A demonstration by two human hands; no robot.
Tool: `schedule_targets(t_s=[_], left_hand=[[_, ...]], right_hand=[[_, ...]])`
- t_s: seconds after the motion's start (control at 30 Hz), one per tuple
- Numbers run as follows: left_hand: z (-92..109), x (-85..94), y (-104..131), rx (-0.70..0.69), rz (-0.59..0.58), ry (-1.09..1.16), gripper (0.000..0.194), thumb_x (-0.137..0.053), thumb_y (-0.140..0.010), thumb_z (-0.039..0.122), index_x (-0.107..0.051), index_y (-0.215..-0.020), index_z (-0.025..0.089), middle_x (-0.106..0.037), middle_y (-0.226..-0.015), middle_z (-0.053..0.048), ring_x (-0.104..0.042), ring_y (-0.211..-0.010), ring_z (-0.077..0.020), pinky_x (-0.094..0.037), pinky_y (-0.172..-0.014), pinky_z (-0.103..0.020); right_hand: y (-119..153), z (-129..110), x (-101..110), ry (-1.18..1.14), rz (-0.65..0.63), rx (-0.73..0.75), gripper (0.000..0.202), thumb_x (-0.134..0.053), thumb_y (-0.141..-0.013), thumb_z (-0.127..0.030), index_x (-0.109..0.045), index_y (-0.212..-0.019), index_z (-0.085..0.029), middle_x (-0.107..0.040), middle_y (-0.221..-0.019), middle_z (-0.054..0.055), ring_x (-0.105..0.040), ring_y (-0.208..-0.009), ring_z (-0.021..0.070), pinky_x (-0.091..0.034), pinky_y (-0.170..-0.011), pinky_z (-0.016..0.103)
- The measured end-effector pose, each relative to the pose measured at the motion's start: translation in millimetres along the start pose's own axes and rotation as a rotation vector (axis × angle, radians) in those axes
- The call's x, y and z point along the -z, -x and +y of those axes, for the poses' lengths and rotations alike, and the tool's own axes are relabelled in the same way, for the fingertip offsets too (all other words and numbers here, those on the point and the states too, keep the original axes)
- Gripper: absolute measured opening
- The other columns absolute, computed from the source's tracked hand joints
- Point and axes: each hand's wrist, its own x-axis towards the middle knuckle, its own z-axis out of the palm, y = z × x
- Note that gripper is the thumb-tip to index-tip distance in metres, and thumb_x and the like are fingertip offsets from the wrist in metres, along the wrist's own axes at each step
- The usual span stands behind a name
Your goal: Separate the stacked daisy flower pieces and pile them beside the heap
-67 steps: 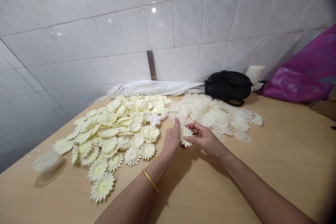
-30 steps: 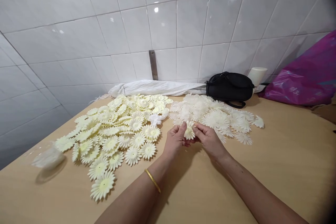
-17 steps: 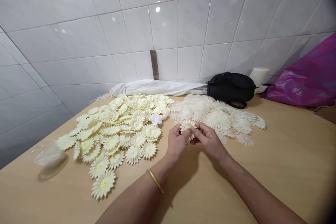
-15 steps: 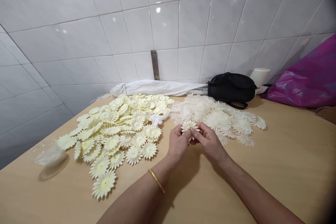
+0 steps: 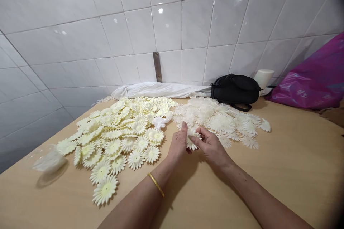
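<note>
Before a tiled wall point(image 5: 197, 21), the table point(image 5: 285, 164) bears loose heaps of yellow-centred artificial daisies point(image 5: 114, 146) and white petal layers point(image 5: 220, 123), their stage unclear, while the curled left hand point(image 5: 177, 145) and right hand point(image 5: 213, 146) pinch one daisy point(image 5: 191, 146), seemingly mid-work, above it.

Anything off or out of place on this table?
One oddity: a crumpled white scrap sits between the yellow flowers and white flowers, with no petal shape like theirs. I see no clear spill or damage; the held flower is partly covered.

Left grip point(image 5: 177, 144) and right grip point(image 5: 214, 147) hold one pale flower point(image 5: 191, 146)
</note>
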Motion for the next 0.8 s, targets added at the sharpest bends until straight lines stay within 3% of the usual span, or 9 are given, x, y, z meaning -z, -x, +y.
schedule_targets(t_s=[0.13,0.37,0.47,0.57,0.67,0.8], left_hand=[[-1.5,-2.4,4.0,-0.093,-0.180,0.078,0.037,-0.067,-0.059,0.046,-0.052,-0.069,0.014,-0.049,-0.052,0.003,-0.042,-0.041,-0.0063,-0.036,-0.043,-0.021],[-10.4,-1.3,-0.1,0.021,-0.233,0.188,0.028,-0.067,-0.060,0.033,-0.058,-0.076,0.011,-0.058,-0.057,-0.004,-0.051,-0.046,-0.0106,-0.038,-0.045,-0.022],[-13.7,0.6,-5.6,0.066,-0.175,0.233,0.023,-0.063,-0.061,0.029,-0.058,-0.075,0.011,-0.058,-0.057,-0.003,-0.051,-0.044,-0.0109,-0.041,-0.045,-0.024],[-14.3,2.2,-9.0,0.090,-0.108,0.269,0.021,-0.061,-0.062,0.029,-0.057,-0.072,0.011,-0.056,-0.056,-0.002,-0.052,-0.044,-0.0113,-0.043,-0.045,-0.025],[-13.4,3.1,-9.4,0.087,-0.079,0.279,0.020,-0.062,-0.061,0.028,-0.055,-0.071,0.012,-0.055,-0.057,0.000,-0.051,-0.043,-0.0092,-0.043,-0.045,-0.023],[-14.1,3.2,-8.6,0.070,-0.099,0.267,0.018,-0.063,-0.058,0.024,-0.056,-0.070,0.012,-0.054,-0.054,0.000,-0.050,-0.043,-0.0091,-0.042,-0.044,-0.022]], right_hand=[[-2.8,-1.6,1.3,-0.181,0.005,-0.070,0.024,-0.053,-0.073,-0.041,-0.043,-0.066,-0.020,-0.047,-0.052,-0.005,-0.046,-0.046,0.0103,-0.039,-0.047,0.024],[-8.9,12.7,4.1,-0.299,0.013,-0.208,0.038,-0.041,-0.077,-0.054,-0.046,-0.065,-0.019,-0.048,-0.046,-0.003,-0.042,-0.037,0.0112,-0.035,-0.038,0.025],[-9.5,12.7,8.3,-0.112,0.138,-0.060,0.036,-0.040,-0.080,-0.052,-0.049,-0.069,-0.019,-0.049,-0.054,-0.002,-0.045,-0.047,0.0119,-0.038,-0.046,0.025],[-8.2,7.5,11.6,0.166,0.279,0.178,0.027,-0.046,-0.079,-0.044,-0.054,-0.080,-0.019,-0.055,-0.076,0.004,-0.051,-0.067,0.0150,-0.043,-0.061,0.028],[-6.2,4.7,10.6,0.322,0.258,0.349,0.030,-0.056,-0.074,-0.039,-0.055,-0.097,-0.019,-0.053,-0.095,0.008,-0.051,-0.080,0.0182,-0.043,-0.072,0.032],[-5.1,8.2,6.1,0.367,0.222,0.378,0.023,-0.056,-0.075,-0.032,-0.056,-0.095,-0.020,-0.054,-0.092,0.007,-0.052,-0.081,0.0190,-0.044,-0.073,0.034]])
